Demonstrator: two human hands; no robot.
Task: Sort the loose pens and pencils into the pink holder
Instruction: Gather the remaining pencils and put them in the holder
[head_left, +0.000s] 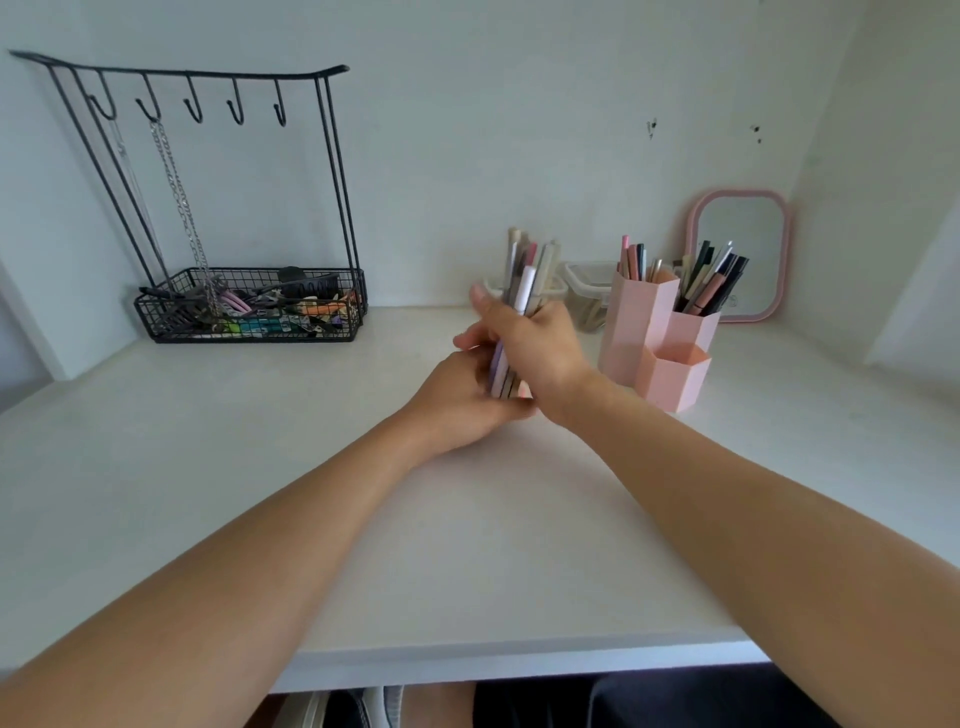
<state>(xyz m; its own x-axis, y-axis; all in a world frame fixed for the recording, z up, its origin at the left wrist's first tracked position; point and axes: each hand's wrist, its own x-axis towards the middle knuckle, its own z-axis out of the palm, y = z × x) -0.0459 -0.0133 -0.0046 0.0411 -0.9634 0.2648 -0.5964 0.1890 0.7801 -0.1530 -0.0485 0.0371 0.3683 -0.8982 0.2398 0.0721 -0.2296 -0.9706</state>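
While the right hand (530, 343) and left hand (462, 400) both clasped an upright bundle of pastel pens and pencils (519, 312) above the white table (467, 545), the pink hexagonal plastic holder (660, 343), part-filled, stood near its back right corner.

Both hands meet over the middle of the desk (260, 467) — the right grip (540, 343) above and just behind the left grip (462, 400), a bundle of pens (519, 306) standing upright between them. Just right of the grips stands the holder (644, 332), pens in its two rear compartments. Behind it, a mirror (737, 254) leans on the wall. Well left of the grips sits a wire rack (249, 306) — clips in its basket, chains on its hooks.
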